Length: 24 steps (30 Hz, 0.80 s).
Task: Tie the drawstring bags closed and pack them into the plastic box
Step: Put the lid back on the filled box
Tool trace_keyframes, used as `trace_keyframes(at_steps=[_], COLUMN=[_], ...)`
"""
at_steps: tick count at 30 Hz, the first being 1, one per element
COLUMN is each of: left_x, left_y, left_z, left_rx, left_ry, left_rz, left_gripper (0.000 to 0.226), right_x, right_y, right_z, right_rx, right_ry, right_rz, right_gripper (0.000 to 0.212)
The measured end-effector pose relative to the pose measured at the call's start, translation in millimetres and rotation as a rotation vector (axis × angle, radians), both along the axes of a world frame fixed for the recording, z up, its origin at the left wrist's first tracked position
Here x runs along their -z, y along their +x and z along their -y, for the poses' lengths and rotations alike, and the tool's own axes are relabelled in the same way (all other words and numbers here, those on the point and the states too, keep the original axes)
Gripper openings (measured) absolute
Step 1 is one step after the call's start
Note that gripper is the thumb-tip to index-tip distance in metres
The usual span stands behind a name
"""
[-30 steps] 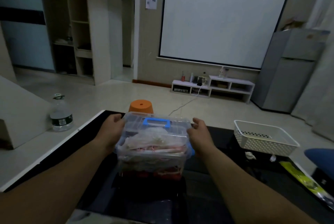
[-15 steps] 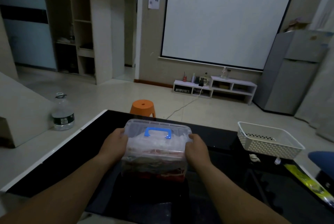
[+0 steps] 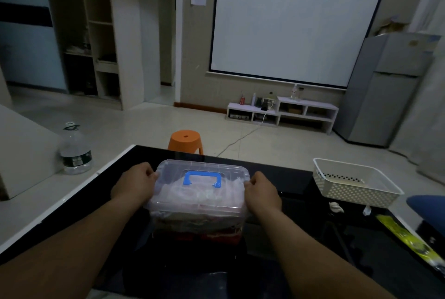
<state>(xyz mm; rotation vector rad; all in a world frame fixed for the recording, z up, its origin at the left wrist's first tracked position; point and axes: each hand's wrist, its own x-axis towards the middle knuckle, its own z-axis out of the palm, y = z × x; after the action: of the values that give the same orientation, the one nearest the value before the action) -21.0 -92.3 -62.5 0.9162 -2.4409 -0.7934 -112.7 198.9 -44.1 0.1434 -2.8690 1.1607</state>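
While the plastic box (image 3: 199,202) (lid on, bags inside) rests on the desk (image 3: 301,238), both hands clasp it. Left hand (image 3: 134,186) and right hand (image 3: 262,194) curl their fingers over its ends.

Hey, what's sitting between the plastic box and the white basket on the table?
Head view: the right hand, gripping the plastic box at its right end, then bare black tabletop up to the white basket.

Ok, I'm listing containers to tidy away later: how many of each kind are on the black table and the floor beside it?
clear plastic box: 1
white perforated basket: 1
water bottle, on the floor: 1
Total: 3
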Motion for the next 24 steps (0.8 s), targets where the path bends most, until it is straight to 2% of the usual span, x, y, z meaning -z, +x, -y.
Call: trace_keyframes(at_steps=[2,4,6,8,10,13,15,17,20,22,24], left_x=[0,5,10,16,11,10,11,13,9,8,4], left_y=[-5,-9,-11,-12,-9,-14,-16,-19,-18,-18,-17], left_z=[2,8,15,21,17,17,19,19,7,4,2], left_rx=[-0.034,-0.041,-0.014,-0.020,0.022,0.031,0.020,-0.008,0.002,0.024,0.040], left_ry=[0.076,0.192,0.375,0.575,0.648,0.741,0.702,0.603,0.314,0.146,0.044], left_rz=[-0.016,-0.059,-0.080,-0.036,0.061,-0.041,-0.090,-0.079,0.027,0.094,0.137], left_gripper=[0.028,0.023,0.037,0.054,0.046,0.034,0.034,0.033,0.039,0.051,0.050], right_x=[1,10,12,-4,-9,-12,-8,-1,4,5,3], right_y=[-12,-32,-38,-24,-21,-18,-19,-18,-11,-6,-5], right_z=[2,2,1,0,-3,-9,-5,1,8,11,13], right_rx=[0.044,0.103,0.117,0.136,0.131,0.130,0.133,0.111,0.085,0.068,0.021], right_ry=[-0.023,-0.095,-0.217,-0.323,-0.368,-0.432,-0.415,-0.214,0.016,0.117,0.246], right_rz=[0.083,0.193,0.321,0.427,0.538,0.586,0.501,0.325,0.105,0.050,0.008], right_gripper=[0.014,0.035,0.054,0.055,0.049,0.047,0.039,0.030,0.020,0.019,0.019])
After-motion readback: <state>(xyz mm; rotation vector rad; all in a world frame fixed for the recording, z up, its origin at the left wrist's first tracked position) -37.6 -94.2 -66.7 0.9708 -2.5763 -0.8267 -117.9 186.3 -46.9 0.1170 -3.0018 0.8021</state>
